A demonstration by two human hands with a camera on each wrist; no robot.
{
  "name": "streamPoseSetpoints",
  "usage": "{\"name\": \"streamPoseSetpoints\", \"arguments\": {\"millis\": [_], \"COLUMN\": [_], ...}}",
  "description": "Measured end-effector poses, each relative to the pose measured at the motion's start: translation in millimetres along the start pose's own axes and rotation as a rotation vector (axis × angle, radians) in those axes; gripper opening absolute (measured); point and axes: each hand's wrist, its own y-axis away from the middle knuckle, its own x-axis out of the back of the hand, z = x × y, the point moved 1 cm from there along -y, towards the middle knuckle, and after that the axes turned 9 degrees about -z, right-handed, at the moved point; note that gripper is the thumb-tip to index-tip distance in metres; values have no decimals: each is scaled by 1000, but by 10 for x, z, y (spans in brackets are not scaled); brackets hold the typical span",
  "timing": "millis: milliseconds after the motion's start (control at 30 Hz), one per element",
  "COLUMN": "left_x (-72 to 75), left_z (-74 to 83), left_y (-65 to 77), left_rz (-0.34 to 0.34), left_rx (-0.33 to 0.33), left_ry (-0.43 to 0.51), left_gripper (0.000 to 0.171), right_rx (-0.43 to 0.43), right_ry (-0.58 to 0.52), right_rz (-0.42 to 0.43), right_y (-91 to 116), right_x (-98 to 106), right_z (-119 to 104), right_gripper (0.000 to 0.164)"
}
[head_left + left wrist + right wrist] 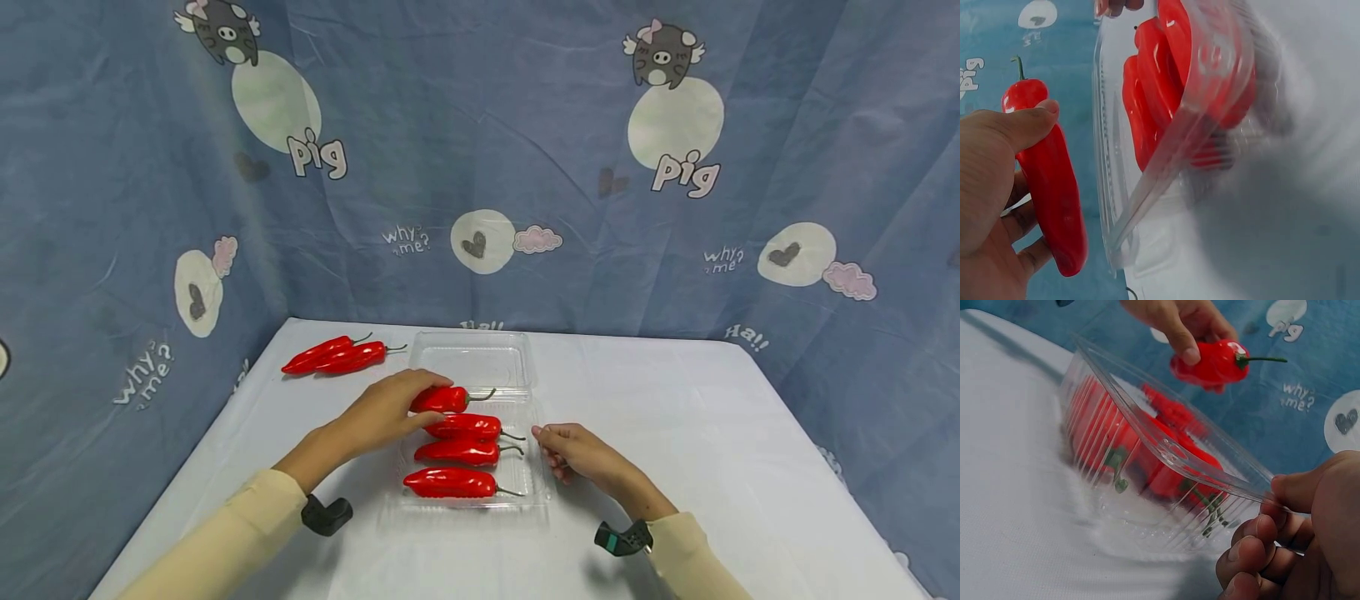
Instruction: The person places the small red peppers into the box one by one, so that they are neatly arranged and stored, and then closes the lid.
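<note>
My left hand (385,410) grips a red pepper (441,400) with a green stem, thumb on one side and fingers on the other. It is held above a clear plastic box (1147,434). Inside the box lie three more red peppers (453,482), side by side with their stems pointing right. At the box's right side, my right hand (576,450) pinches the rim between thumb and index finger, as the right wrist view shows. The box's hinged lid (472,360) lies folded back on the far side.
Two more red peppers (352,358) lie together at the far left of the white table (645,392). A blue printed cloth (480,150) hangs behind the table and along its sides.
</note>
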Motion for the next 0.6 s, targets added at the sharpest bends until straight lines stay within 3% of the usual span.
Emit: {"name": "streamPoseSetpoints", "arguments": {"millis": [600], "left_x": [-180], "left_z": [225], "left_y": [-181], "left_rz": [-50], "left_rx": [-75], "left_ry": [-37], "left_gripper": [56], "right_rx": [8], "right_ry": [4], "right_rz": [-6], "right_y": [3], "right_x": [7], "right_z": [9], "right_gripper": [45]}}
